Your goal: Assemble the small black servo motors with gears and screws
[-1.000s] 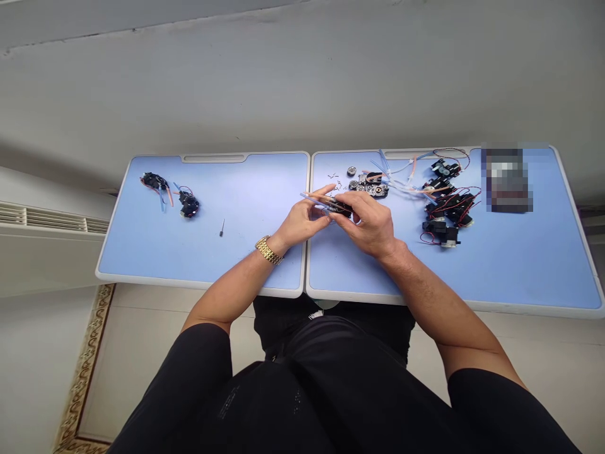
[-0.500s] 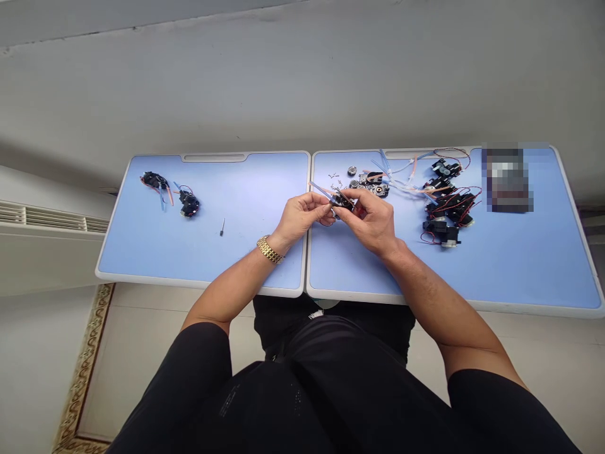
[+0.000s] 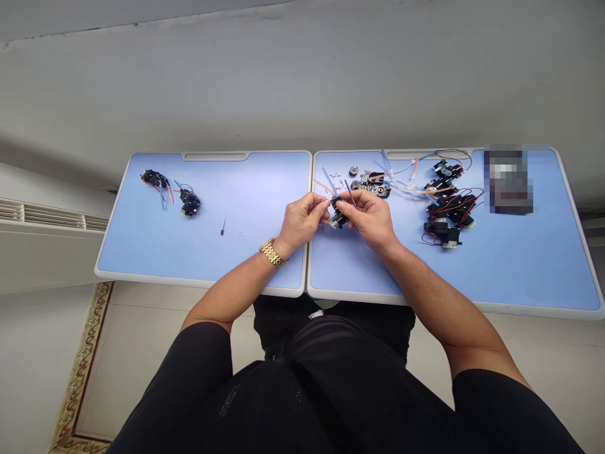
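Closest in are the left hand (image 3: 302, 221), with a gold watch (image 3: 273, 252) on its wrist, and the right hand (image 3: 371, 217), both raised just above the table (image 3: 255, 258). Between them, over the right panel near the seam, sits a small black motor unit (image 3: 338, 213). Fingertips of both hands pinch it from either side, so each grip is pressed closed on it. The unit has turned since a moment ago: its blue tube (image 3: 328, 180) and orange tube (image 3: 321, 185), which lay almost flat toward the left, now angle up and away from the person. A thin dark rod (image 3: 350, 193) now stands clear above the right fingers, though whether it is held or fixed to the unit cannot be told.

Just beyond lie tiny wire bits (image 3: 335, 176), a metal disc (image 3: 353, 171) and an opened gear housing (image 3: 379, 190). Further right, black motor units with red wires (image 3: 449, 211) sit in a cluster beside a blurred object (image 3: 508, 183). On the left panel are a small pin (image 3: 222, 227) and two more black units (image 3: 189, 202) (image 3: 155, 179)
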`<state>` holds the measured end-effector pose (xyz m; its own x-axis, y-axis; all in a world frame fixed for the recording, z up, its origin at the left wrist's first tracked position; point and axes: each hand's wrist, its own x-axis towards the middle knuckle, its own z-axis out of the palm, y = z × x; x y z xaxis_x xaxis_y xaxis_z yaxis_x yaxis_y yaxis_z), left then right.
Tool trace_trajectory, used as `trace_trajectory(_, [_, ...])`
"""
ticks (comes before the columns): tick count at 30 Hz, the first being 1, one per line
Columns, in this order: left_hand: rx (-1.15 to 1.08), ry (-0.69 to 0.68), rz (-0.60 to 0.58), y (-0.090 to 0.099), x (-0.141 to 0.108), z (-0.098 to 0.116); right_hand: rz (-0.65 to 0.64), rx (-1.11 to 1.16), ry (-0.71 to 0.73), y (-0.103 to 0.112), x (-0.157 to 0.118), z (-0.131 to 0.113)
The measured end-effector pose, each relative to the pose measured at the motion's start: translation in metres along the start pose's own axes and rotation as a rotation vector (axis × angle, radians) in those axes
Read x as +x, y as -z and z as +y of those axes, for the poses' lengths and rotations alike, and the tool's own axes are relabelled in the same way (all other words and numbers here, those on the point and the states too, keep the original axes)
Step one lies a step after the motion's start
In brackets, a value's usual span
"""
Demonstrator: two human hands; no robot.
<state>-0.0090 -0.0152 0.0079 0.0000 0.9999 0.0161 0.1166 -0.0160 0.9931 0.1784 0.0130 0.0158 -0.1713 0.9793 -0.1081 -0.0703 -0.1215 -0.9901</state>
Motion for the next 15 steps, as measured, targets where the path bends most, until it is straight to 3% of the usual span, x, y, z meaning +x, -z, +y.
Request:
trace_trajectory(5, [0.175,-0.115,0.001,-0.0012,-0.0048,0.0000,-0.012,0.036,-0.060,-0.0030,-0.0002,-0.0002])
trace_trajectory(15, [0.331,-0.204,-0.018,0.0028,-0.0015,0.0007,-0.059,0.150,-0.121,-0.0043,0.0028,0.0010])
